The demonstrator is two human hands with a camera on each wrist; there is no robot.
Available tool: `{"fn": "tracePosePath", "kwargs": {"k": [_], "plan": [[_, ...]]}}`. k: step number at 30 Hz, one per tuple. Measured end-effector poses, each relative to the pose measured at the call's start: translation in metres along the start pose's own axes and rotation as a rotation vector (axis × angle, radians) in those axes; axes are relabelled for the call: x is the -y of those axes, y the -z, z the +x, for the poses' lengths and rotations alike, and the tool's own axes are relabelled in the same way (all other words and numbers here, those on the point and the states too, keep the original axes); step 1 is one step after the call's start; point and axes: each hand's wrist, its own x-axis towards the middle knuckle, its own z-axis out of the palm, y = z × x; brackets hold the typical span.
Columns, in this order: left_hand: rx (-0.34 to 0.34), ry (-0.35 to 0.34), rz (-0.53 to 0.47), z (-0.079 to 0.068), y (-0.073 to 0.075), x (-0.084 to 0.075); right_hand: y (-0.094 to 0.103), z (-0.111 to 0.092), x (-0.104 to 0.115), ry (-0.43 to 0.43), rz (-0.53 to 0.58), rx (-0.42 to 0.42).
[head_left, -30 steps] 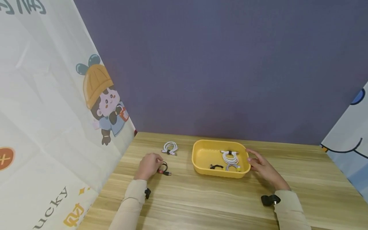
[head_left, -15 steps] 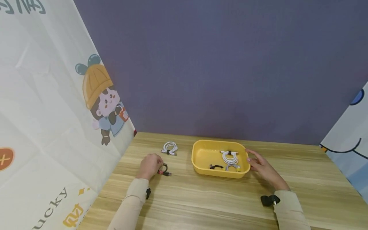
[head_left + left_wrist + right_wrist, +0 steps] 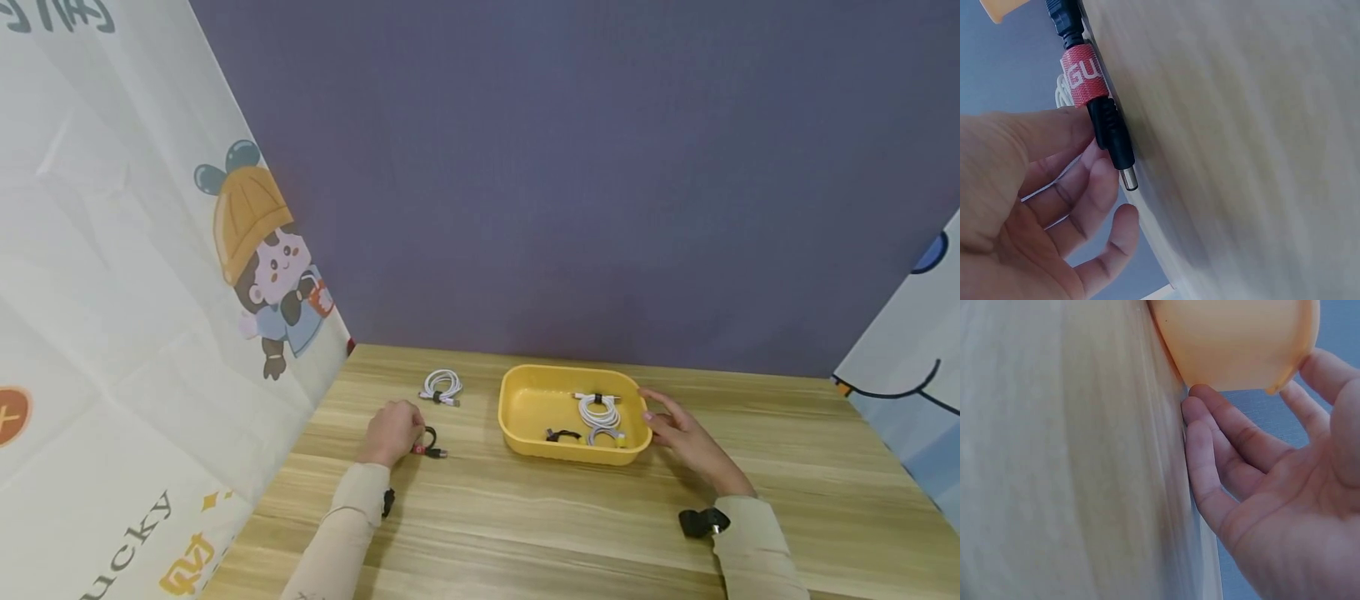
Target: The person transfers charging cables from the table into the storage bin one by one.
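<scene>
My left hand [image 3: 392, 432] pinches a short black USB cable [image 3: 431, 442] between thumb and forefinger at the left of the table. In the left wrist view the cable's red strap [image 3: 1085, 74] and metal barrel plug [image 3: 1129, 179] show beside the thumb; the other fingers curl loosely. My right hand [image 3: 692, 442] touches the right end of a yellow plastic basket [image 3: 536, 450], its thumb and forefinger at the rim and the remaining fingers low by the wall. Inside the basket lie a white coiled cable [image 3: 600, 414], a grey cable [image 3: 602, 433] and a black cable [image 3: 562, 435].
A white coiled cable [image 3: 442, 385] with a dark tie lies on the wood-grain table [image 3: 525, 525] behind my left hand. A dark blue panel [image 3: 570, 183] stands along the table's back edge. Printed white sheets [image 3: 127, 292] flank both sides.
My left hand has shifted very slightly right and forward at the black cable. The right hand stays at the basket's end.
</scene>
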Motion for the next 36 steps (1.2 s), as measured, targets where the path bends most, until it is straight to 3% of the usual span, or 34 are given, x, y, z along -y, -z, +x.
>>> {"fn": "tracePosePath", "kwargs": {"k": [21,30,36], "plan": [[0.068,-0.016,0.083,0.0036,-0.0044,-0.0023,-0.0006,-0.0009,0.006,-0.02,-0.007,-0.004],[0.046,0.001,0.046,0.0007,-0.0035,-0.0049,-0.0012,-0.0001,0.004,-0.019,-0.011,0.003],[-0.002,0.014,-0.047,-0.0002,-0.0026,-0.0063,-0.0008,0.0006,0.003,-0.005,-0.001,0.005]]}}
